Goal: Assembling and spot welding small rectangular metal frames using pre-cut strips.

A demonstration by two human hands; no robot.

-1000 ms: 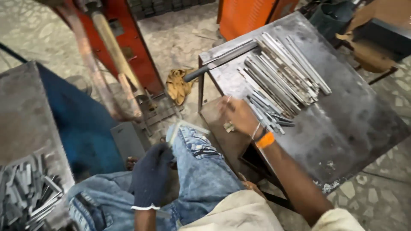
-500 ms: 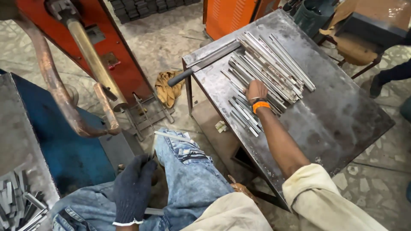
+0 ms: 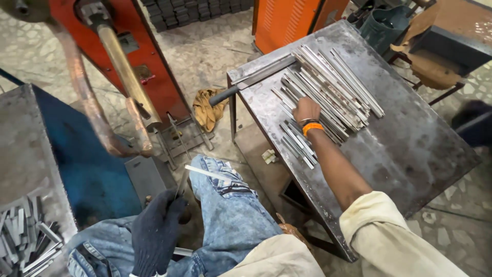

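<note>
Right hand (image 3: 306, 109): bare, palm down on the strips (image 3: 328, 95) piled on the steel table (image 3: 410, 149); fingers curled and close together over the near end of the pile, tips hidden beneath the knuckles, so whether a strip is pinched cannot be told; an orange band (image 3: 312, 127) circles the wrist; forearm extended straight from the lower right, sleeve pushed up to the elbow.

Left hand (image 3: 156, 231): in a dark glove, resting low between the knees; fingers closed around a thin strip (image 3: 180, 185), which rises from the fist; a second pale strip (image 3: 207, 173) lies across the knee of the jeans (image 3: 230, 215), just beside the hand.

Strips: long grey metal pieces, lying roughly parallel in a loose heap along the table's left edge, running from the far left corner towards the middle; a smaller group (image 3: 297, 141) lies nearer the front left edge, beside the wrist.

Hammer (image 3: 251, 82): lies at the table's far left edge, black grip overhanging the corner, touching the heap.

Surroundings: a red machine (image 3: 123, 66) with a brass-coloured arm stands at upper left; a yellow rag (image 3: 207, 110) lies on the floor between machine and table; a tray of short metal pieces (image 3: 23, 241) sits at lower left, well apart from the table.
</note>
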